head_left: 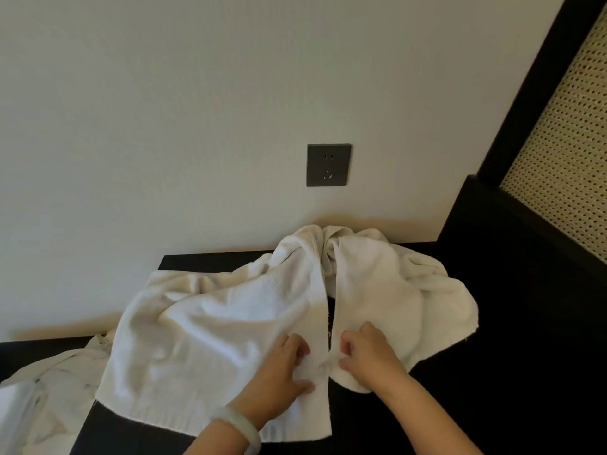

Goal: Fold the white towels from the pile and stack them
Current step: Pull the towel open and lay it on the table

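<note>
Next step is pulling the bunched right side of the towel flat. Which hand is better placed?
Right, probably. The right hand grips the near edge of the bunched side of the white towel; the left hand holds the flatter side, farther from the bunch.

Black table point(525, 372) is running from the centre of the frame to the right edge, back edge sitting against the wall. White towel point(210, 339) is lying spread on it at centre-left, its near edge hanging over the front edge of the table. Second towel point(387, 290) is lying rumpled at centre-right. A thin strip of bare tabletop is showing between the two. Both are bunching together at the back; unclear if joined. Crumpled pale cloth point(49, 389) is lying at lower left, beside the table.
</note>
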Demonstrator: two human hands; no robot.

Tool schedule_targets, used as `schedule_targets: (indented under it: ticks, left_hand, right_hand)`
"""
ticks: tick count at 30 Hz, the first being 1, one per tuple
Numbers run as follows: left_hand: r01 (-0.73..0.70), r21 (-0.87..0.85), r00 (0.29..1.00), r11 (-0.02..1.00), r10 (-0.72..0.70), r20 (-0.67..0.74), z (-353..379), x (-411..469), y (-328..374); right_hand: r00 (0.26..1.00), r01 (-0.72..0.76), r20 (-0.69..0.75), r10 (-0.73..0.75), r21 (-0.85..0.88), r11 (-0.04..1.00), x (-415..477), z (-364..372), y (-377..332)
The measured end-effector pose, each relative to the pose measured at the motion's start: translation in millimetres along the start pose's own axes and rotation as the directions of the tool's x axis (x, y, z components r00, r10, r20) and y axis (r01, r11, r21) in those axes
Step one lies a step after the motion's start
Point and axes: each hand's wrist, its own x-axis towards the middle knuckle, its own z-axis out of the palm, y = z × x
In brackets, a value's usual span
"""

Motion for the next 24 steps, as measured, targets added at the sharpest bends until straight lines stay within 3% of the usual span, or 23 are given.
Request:
schedule_targets:
  ticks: [4,6,8,10,13,14,16,18,20,22,24]
  left_hand:
    - [0.006,0.217,0.998,0.976,0.008,-0.067,15,-12,15]
    - [0.006,0.197,1.000,0.980,-0.005,-0.002,22,-20,20]
    - [-0.007,0.250,0.998,0.968,-0.010,0.066,30,-25,20]
    - [-0.016,0.330,0.999,0.944,0.005,0.036,34,-30,23]
    - [0.070,0.330,0.998,0.941,-0.063,-0.031,33,-30,31]
    - [0.120,0.286,0.993,0.951,-0.113,-0.040,31,-29,33]
    - [0.213,0.101,0.976,0.972,-0.207,-0.070,26,-27,37]
    - [0.255,-0.127,0.961,0.959,-0.265,-0.075,21,-25,46]
    - [0.265,-0.403,0.949,0.876,-0.311,-0.051,21,-24,59]
    - [0.239,-0.608,0.945,0.757,-0.325,-0.033,22,-25,77]
    - [0.174,-0.667,0.950,0.725,-0.301,-0.079,22,-25,95]
  right_hand:
    - [0.993,-0.075,-0.086,0.077,0.031,0.997,-13,-5,25]
    - [0.977,0.017,-0.212,-0.020,-0.017,1.000,-23,-2,30]
    - [0.961,0.162,-0.234,-0.148,0.043,0.986,-36,7,26]
    - [0.968,0.175,-0.183,-0.174,-0.009,0.985,-48,22,19]
    - [0.941,0.117,-0.300,-0.155,-0.141,0.983,-57,35,14]
    - [0.940,0.092,-0.317,-0.124,-0.114,0.989,-60,34,13]
    - [0.941,0.017,-0.336,0.046,0.182,0.983,-61,27,16]
    - [0.952,0.009,-0.245,0.185,0.626,0.780,-65,14,22]
    - [0.971,0.047,-0.171,0.168,0.823,0.566,-76,-1,24]
    - [0.992,0.070,-0.108,0.059,0.892,0.447,-89,-13,29]
    - [0.995,0.095,-0.087,-0.039,0.922,0.375,-102,-26,32]
